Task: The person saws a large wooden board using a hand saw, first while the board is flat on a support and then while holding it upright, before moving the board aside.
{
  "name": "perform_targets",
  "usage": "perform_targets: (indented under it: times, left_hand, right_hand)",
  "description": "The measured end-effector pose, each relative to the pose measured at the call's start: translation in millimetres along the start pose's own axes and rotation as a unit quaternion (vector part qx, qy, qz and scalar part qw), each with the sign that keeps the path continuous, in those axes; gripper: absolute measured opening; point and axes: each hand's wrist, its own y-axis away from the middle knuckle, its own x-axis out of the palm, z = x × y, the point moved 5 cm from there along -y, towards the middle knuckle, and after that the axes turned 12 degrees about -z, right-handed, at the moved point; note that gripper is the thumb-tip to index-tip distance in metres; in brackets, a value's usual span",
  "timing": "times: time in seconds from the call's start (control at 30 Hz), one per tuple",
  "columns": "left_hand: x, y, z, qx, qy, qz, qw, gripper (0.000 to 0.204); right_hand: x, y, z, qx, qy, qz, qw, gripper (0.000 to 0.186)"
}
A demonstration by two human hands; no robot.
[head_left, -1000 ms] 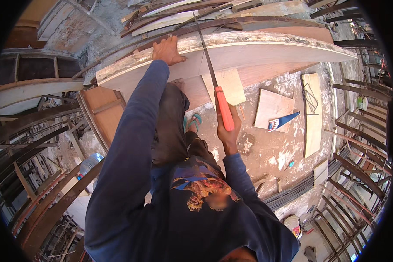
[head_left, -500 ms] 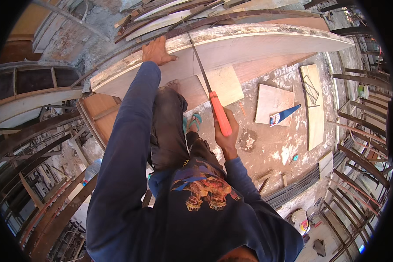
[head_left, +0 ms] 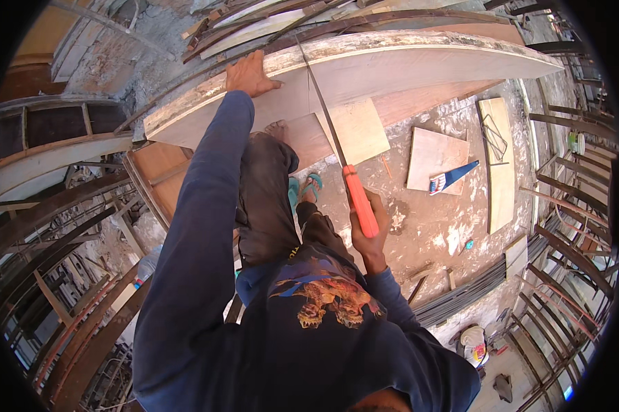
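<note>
My left hand (head_left: pixel 251 77) grips the top edge of a long board (head_left: pixel 423 69) with a pale face and weathered edge, fingers bent over it. My right hand (head_left: pixel 373 230) is closed on the red handle of a handsaw (head_left: pixel 357 199). The dark blade slants across the board's edge just right of my left hand, beside a thin line on the face. My bare foot (head_left: pixel 276 129) rests on a pinkish panel (head_left: pixel 433 103) beneath the board, near a pale plywood square (head_left: pixel 354 127).
A second saw (head_left: pixel 460 173) with blue covering lies on a square panel (head_left: pixel 433 151). Right are a plank (head_left: pixel 498 199) with wire pieces, metal bars (head_left: pixel 460 302) and racks (head_left: pixel 577 257). Timber strips (head_left: pixel 357 17) lie beyond the board; wooden framing (head_left: pixel 62 206) fills the left. Sandals (head_left: pixel 311 185) are below.
My right hand and the saw have moved back toward my body over the last half second. My left hand stays on the board's edge. The view has shifted slightly.
</note>
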Motion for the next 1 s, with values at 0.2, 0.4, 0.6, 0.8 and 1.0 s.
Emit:
perform_targets:
  times: [0.2, 0.4, 0.6, 0.8, 1.0]
  left_hand:
    - [13, 4, -29, 0.013, -0.026, 0.033, 0.999, 0.099]
    - [5, -4, 6, 0.01, 0.021, -0.012, 1.0, 0.079]
    - [-2, -13, -5, 0.008, 0.01, -0.01, 1.0, 0.078]
    - [7, 2, -4, 0.003, 0.005, 0.037, 0.999, 0.081]
    - [3, 3, -4, 0.007, -0.007, -0.001, 1.0, 0.081]
  right_hand:
    - [81, -148, 14, -0.091, -0.015, -0.057, 0.994, 0.036]
    - [48, -44, -4, -0.031, -0.031, -0.043, 0.998, 0.029]
    - [44, -64, 8, -0.046, -0.017, -0.05, 0.998, 0.026]
    - [94, -116, 10, -0.072, -0.024, -0.07, 0.995, 0.035]
    - [-2, 5, 1, -0.009, 0.006, -0.037, 0.999, 0.031]
